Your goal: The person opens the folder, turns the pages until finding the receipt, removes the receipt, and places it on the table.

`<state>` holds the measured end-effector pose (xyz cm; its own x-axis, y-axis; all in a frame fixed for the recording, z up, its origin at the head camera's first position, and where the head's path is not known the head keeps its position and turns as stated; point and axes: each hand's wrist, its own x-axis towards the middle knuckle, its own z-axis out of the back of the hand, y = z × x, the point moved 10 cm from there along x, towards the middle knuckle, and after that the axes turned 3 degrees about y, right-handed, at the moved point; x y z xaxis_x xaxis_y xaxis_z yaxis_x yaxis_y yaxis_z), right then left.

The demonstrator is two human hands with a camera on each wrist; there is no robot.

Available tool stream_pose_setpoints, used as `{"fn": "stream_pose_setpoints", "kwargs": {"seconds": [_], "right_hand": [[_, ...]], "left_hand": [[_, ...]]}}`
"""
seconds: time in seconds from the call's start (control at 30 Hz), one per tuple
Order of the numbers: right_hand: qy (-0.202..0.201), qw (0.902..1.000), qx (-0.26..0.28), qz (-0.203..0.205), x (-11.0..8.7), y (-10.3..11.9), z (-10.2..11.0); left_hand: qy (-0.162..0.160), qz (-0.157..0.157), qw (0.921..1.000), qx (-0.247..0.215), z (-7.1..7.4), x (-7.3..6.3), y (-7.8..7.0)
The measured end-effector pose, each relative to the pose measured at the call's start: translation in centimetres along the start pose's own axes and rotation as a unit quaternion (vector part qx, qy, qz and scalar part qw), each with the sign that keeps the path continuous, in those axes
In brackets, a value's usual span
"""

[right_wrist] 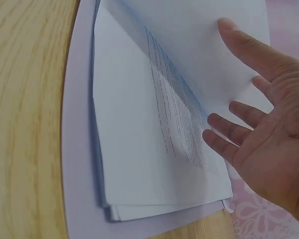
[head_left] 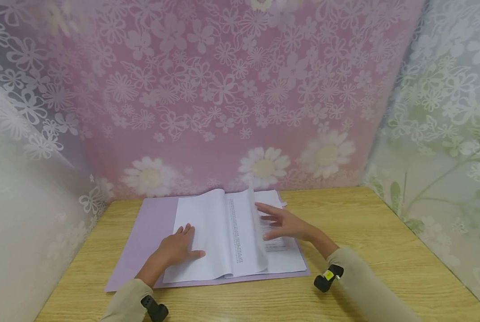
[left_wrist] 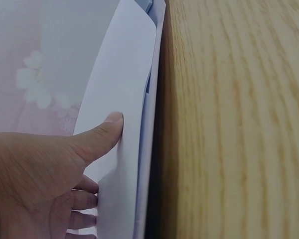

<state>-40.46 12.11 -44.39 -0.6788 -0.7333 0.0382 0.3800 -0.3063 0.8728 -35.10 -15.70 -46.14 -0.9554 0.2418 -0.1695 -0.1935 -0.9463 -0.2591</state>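
An open lilac folder [head_left: 153, 232] holds a stack of white papers, turned apart in the middle. My left hand [head_left: 175, 248] rests on the blank left-hand page [head_left: 205, 232], its thumb stretched along the paper in the left wrist view. At the right, my right hand [head_left: 283, 223] has its fingers spread beside a lifted sheet [head_left: 246, 241] that curves upward and carries a narrow column of print. In the right wrist view the fingers [right_wrist: 226, 130] are extended against the back of that sheet. Under it lies another printed page [right_wrist: 127, 129].
The folder lies on a wood-grain table [head_left: 344, 214], near the flowered pink backdrop [head_left: 224, 112]. Patterned cloth [head_left: 457, 147] hangs along the right side, and more hangs at the left. A small tab [head_left: 284, 204] sticks out at the folder's right edge.
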Motion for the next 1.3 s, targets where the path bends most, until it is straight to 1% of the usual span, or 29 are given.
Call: {"fn": "stream_pose_setpoints", "kwargs": {"seconds": [0.3,0.5,0.6,0.8,0.93,1.03,1.1,1.2,1.3], "right_hand": [[0.012,0.9997,-0.021,0.002,0.1,0.5,-0.6],[0.02,0.9993,-0.032,0.002,0.3,0.8,-1.1],[0.024,0.999,-0.037,0.009,0.4,1.2,-1.3],[0.035,0.9982,-0.046,0.016,0.5,2.0,-1.8],[0.038,0.9978,-0.051,0.018,0.7,2.5,-2.1],[0.042,0.9975,-0.054,0.019,0.9,2.7,-2.3],[0.046,0.9972,-0.056,0.021,1.2,2.9,-2.5],[0.048,0.9968,-0.06,0.021,1.4,3.1,-2.8],[0.049,0.9965,-0.067,0.016,1.6,3.4,-3.1]], "left_hand": [[0.011,0.006,0.9998,-0.013,0.1,0.0,-0.1],[0.0,0.002,0.9996,-0.029,0.2,0.1,0.0],[-0.012,-0.006,0.999,-0.044,0.7,0.1,-0.3],[-0.034,-0.023,0.9941,-0.1,2.2,0.2,-1.1],[-0.052,-0.053,0.9837,-0.164,3.2,0.4,-2.0],[-0.065,-0.083,0.9713,-0.213,4.1,0.6,-3.2],[-0.074,-0.098,0.9638,-0.237,4.7,0.5,-4.0],[-0.085,-0.111,0.9521,-0.272,5.5,0.3,-5.2],[-0.086,-0.117,0.9433,-0.298,5.9,0.1,-6.2]]}}
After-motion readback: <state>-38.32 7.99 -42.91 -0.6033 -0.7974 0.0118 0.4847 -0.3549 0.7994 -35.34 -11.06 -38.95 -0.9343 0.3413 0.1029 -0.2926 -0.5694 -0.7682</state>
